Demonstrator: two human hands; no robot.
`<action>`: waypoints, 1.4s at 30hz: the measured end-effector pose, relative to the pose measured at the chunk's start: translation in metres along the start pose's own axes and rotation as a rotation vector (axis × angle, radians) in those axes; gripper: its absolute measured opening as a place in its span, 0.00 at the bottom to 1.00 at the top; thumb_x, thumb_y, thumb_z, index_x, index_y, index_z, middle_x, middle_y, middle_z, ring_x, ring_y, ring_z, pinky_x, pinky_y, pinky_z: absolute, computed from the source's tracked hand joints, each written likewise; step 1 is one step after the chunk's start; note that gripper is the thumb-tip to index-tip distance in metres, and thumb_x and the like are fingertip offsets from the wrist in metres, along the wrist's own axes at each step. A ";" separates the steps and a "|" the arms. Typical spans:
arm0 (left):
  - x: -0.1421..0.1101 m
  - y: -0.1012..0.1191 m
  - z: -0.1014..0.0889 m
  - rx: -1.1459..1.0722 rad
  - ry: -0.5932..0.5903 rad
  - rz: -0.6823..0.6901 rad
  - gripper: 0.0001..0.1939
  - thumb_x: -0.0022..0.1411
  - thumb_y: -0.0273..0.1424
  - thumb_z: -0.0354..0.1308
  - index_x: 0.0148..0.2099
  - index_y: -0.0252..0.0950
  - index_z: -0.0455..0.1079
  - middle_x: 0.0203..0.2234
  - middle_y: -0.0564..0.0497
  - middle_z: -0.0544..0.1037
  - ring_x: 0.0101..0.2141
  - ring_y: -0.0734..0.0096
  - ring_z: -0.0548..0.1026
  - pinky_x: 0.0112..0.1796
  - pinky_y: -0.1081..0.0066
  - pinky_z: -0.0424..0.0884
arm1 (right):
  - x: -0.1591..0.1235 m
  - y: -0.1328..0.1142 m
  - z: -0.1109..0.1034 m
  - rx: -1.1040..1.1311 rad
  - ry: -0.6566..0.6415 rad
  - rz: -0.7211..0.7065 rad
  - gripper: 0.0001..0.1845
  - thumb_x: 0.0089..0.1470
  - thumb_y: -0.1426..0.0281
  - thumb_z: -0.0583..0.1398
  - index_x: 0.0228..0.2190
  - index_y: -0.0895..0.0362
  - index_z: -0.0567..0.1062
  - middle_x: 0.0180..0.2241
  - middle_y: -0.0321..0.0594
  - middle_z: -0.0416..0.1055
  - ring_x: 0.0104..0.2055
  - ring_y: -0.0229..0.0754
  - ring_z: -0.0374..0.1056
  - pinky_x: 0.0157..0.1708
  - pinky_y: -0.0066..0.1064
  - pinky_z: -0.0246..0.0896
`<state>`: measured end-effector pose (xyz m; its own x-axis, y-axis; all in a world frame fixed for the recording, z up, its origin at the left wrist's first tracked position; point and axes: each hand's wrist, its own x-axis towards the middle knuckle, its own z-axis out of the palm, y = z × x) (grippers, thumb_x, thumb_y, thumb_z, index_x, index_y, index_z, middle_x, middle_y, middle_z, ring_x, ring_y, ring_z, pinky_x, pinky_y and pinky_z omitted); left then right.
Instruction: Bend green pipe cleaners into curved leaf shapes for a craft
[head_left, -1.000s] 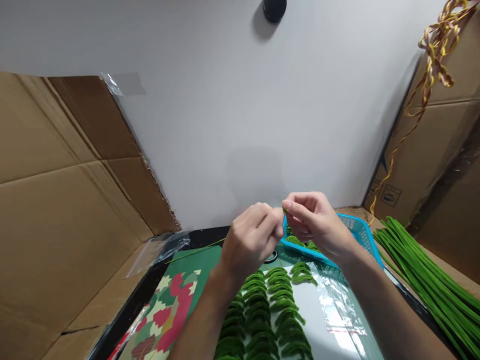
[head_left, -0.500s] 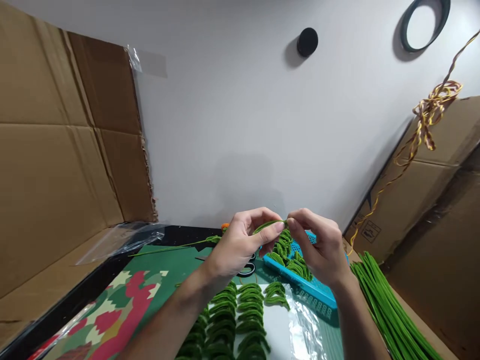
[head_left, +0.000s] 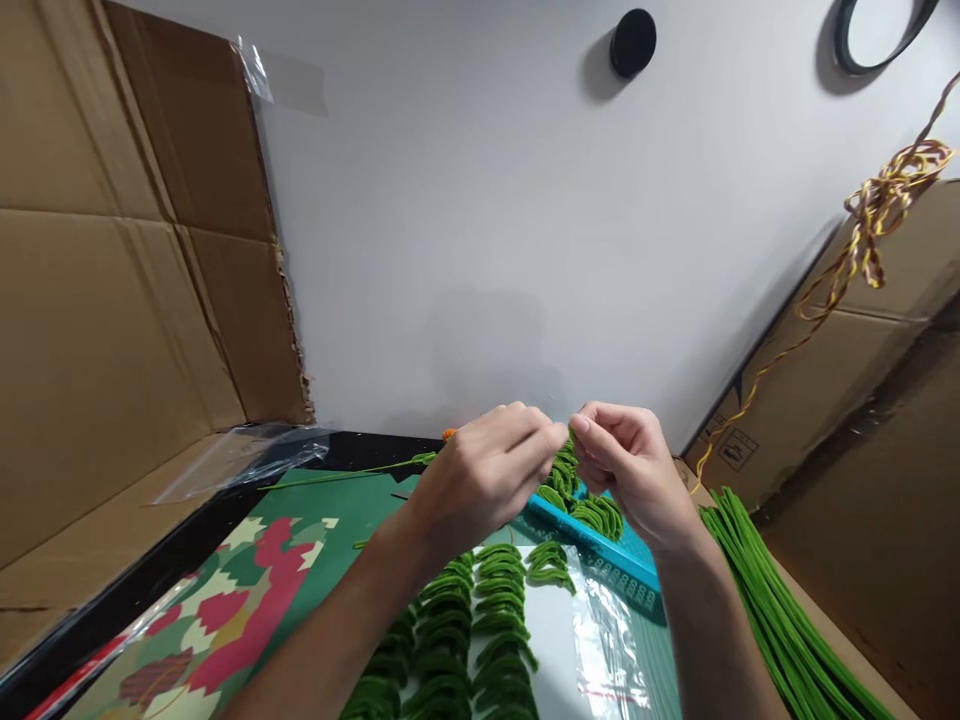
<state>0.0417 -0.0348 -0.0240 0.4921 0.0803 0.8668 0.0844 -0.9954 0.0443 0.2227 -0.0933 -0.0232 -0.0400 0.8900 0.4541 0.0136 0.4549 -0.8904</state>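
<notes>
My left hand point(head_left: 499, 462) is closed in a pinch, its back turned up, above the green mat. Fingertip to fingertip with it, my right hand point(head_left: 626, 460) pinches as well. A small bit of green pipe cleaner point(head_left: 572, 431) shows between the fingertips; the rest is hidden by the fingers. Below them, curved green pipe cleaner pieces point(head_left: 501, 600) lie in several rows on a white sheet point(head_left: 551, 640). Behind my right hand, a blue plastic basket point(head_left: 600, 548) holds more bent green pieces point(head_left: 598, 515).
A bundle of long green pipe cleaners point(head_left: 787, 620) lies at the right. A patterned sheet point(head_left: 225, 610) and clear plastic bag point(head_left: 247, 460) are at the left. Cardboard point(head_left: 112, 320) stands on the left, a box point(head_left: 862, 390) on the right, with twisted cord point(head_left: 874, 220) hanging there.
My left hand has rolled over so its back faces up, covering the green loop that showed before. My right hand has turned so its thumb and curled fingers show. The view has tilted slightly.
</notes>
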 end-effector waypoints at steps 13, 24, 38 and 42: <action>0.010 -0.005 -0.005 -1.041 -0.148 -0.903 0.20 0.69 0.43 0.63 0.30 0.33 0.69 0.17 0.58 0.63 0.16 0.83 0.56 0.15 0.79 0.51 | -0.004 0.008 0.005 -0.746 0.149 -0.580 0.08 0.68 0.74 0.58 0.34 0.54 0.71 0.27 0.31 0.65 0.26 0.33 0.58 0.28 0.27 0.54; 0.007 0.000 -0.005 -1.051 -0.223 -0.840 0.14 0.69 0.40 0.62 0.37 0.34 0.72 0.20 0.58 0.64 0.18 0.81 0.58 0.18 0.76 0.54 | -0.006 0.002 0.003 -0.577 0.096 -0.435 0.12 0.67 0.69 0.60 0.29 0.56 0.74 0.23 0.31 0.65 0.23 0.33 0.58 0.24 0.28 0.54; 0.011 0.011 -0.008 -0.522 -0.105 -0.586 0.15 0.76 0.38 0.53 0.40 0.35 0.75 0.27 0.52 0.73 0.28 0.73 0.68 0.31 0.70 0.66 | -0.010 -0.004 0.010 -0.624 0.254 -0.454 0.09 0.66 0.70 0.62 0.31 0.55 0.76 0.24 0.32 0.67 0.23 0.33 0.58 0.24 0.30 0.55; 0.014 0.005 -0.005 -0.905 -0.161 -0.816 0.23 0.74 0.46 0.53 0.30 0.35 0.68 0.21 0.55 0.64 0.23 0.77 0.59 0.24 0.72 0.57 | -0.010 0.000 0.007 -0.810 0.239 -0.596 0.07 0.66 0.74 0.60 0.33 0.56 0.74 0.26 0.34 0.69 0.26 0.34 0.62 0.28 0.31 0.59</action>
<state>0.0448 -0.0390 -0.0097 0.6836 0.6374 0.3555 -0.1823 -0.3225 0.9288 0.2163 -0.1028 -0.0279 -0.0624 0.4556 0.8880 0.7290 0.6285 -0.2712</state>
